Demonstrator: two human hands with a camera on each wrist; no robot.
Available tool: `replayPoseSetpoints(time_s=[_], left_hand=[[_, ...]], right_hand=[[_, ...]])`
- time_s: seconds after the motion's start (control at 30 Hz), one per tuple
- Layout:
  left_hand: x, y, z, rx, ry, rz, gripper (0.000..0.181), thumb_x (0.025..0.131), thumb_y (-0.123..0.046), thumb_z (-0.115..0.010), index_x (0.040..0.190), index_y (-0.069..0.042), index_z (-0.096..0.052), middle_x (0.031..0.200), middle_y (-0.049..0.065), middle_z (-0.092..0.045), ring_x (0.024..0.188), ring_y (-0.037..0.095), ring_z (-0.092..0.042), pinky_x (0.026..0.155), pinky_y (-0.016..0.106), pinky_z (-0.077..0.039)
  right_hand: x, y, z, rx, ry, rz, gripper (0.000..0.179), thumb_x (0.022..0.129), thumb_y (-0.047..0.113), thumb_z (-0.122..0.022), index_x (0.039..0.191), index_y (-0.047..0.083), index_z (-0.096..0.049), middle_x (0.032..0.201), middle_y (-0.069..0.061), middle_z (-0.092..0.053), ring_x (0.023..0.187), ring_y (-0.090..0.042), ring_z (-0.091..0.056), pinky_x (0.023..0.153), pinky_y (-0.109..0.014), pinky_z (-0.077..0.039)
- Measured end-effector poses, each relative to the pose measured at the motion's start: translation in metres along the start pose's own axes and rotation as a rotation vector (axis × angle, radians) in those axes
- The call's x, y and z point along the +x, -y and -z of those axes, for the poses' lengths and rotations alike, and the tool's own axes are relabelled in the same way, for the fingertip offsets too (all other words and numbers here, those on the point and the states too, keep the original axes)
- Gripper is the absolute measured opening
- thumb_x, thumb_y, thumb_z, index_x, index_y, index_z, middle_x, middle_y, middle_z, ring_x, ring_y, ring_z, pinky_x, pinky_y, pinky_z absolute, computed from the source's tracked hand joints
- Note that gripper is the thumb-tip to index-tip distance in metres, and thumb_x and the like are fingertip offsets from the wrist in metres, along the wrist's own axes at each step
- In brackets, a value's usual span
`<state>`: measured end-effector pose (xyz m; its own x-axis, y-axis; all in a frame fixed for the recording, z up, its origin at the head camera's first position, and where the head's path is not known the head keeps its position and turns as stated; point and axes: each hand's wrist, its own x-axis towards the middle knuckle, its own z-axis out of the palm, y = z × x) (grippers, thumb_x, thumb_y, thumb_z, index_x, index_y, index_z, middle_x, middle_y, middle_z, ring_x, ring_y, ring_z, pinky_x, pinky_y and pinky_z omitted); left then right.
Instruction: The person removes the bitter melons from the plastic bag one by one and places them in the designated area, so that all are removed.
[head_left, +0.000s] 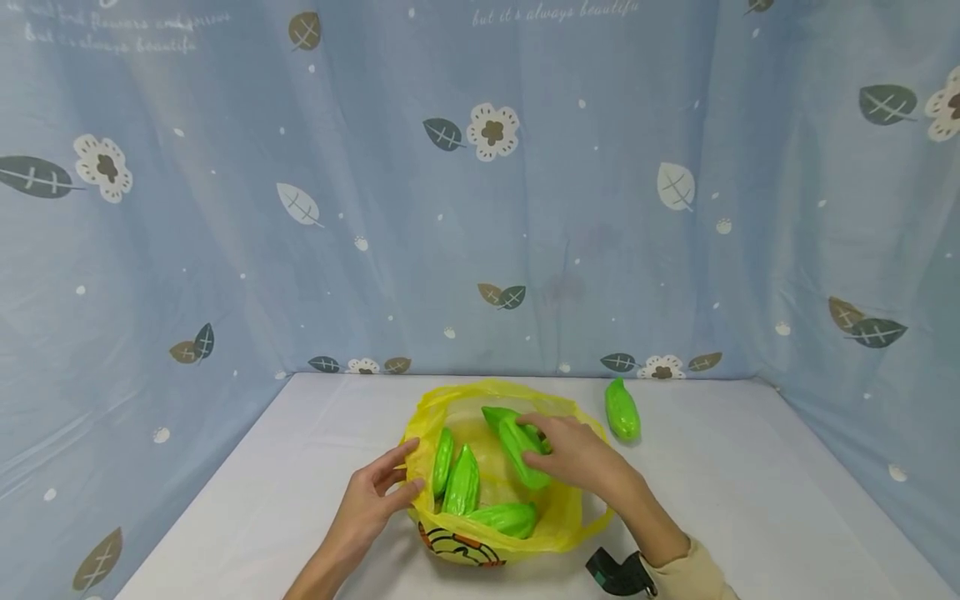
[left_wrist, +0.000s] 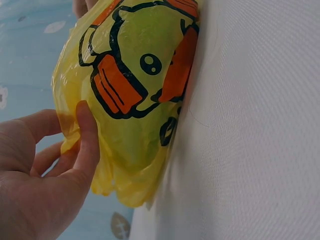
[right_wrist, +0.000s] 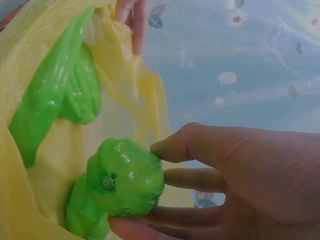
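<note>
A yellow plastic bag [head_left: 491,390] stands with its mouth spread wide, a cartoon duck printed on its front. My left hand [head_left: 378,492] pinches the bag's left rim; in the left wrist view its thumb [left_wrist: 88,132] lies on the outside of the film. With my right hand [head_left: 573,450] I grip a glossy green bitter melon [head_left: 516,446] inside the bag's opening, thumb on one side and fingers on the other. Several more bitter melons lie inside, among them one upright [head_left: 462,483] at the left and one on its side [head_left: 510,520] near the front.
Another bitter melon [head_left: 622,411] lies on the white table [head_left: 735,500], behind and right of the bag. A blue curtain [head_left: 525,208] with leaves and flowers encloses the table at the back and sides. A black device [head_left: 621,573] sits by my right wrist.
</note>
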<state>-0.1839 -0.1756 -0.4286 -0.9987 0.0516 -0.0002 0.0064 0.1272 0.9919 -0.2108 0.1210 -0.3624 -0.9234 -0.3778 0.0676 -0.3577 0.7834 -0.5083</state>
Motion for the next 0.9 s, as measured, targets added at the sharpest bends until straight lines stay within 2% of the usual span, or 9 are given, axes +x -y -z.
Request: replayPoseSetpoints(time_s=[0.27,0.53,0.8,0.9], left_hand=[[-0.001,0.0,0.0,0.0,0.001,0.004,0.059,0.083,-0.014,-0.077,0.138,-0.021,-0.057,0.144,0.005,-0.053,0.109,0.017,-0.062,0.076,0.026,-0.057],[-0.001,-0.001,0.0,0.008,0.003,0.003,0.058,0.084,-0.015,-0.076,0.138,-0.022,-0.057,0.144,0.005,-0.053,0.109,0.018,-0.062,0.076,0.026,-0.057],[-0.001,0.0,0.001,0.004,0.012,-0.005,0.058,0.084,-0.016,-0.076,0.138,-0.022,-0.057,0.145,0.004,-0.052,0.109,0.019,-0.062,0.076,0.027,-0.057],[0.0,0.001,0.0,0.005,0.008,-0.01,0.058,0.084,-0.015,-0.076,0.138,-0.022,-0.057,0.146,0.004,-0.051,0.109,0.019,-0.062,0.076,0.026,-0.057]], right_hand=[[-0.008,0.001,0.013,-0.007,-0.02,0.019,0.05,0.09,0.024,-0.07,0.137,0.015,-0.057,0.114,-0.008,-0.07,0.102,-0.024,-0.066,0.08,-0.04,-0.054],[-0.014,0.002,0.028,0.021,-0.03,0.022,0.051,0.091,0.024,-0.069,0.14,0.015,-0.054,0.121,-0.013,-0.068,0.097,-0.022,-0.069,0.072,-0.032,-0.054],[-0.023,-0.006,0.045,0.09,0.017,0.04,0.052,0.095,0.025,-0.065,0.143,0.014,-0.05,0.125,-0.017,-0.066,0.104,-0.028,-0.068,0.075,-0.035,-0.056],[-0.028,-0.01,0.052,0.12,0.026,0.037,0.053,0.095,0.027,-0.064,0.144,0.015,-0.048,0.126,-0.017,-0.064,0.101,-0.026,-0.069,0.074,-0.035,-0.056]])
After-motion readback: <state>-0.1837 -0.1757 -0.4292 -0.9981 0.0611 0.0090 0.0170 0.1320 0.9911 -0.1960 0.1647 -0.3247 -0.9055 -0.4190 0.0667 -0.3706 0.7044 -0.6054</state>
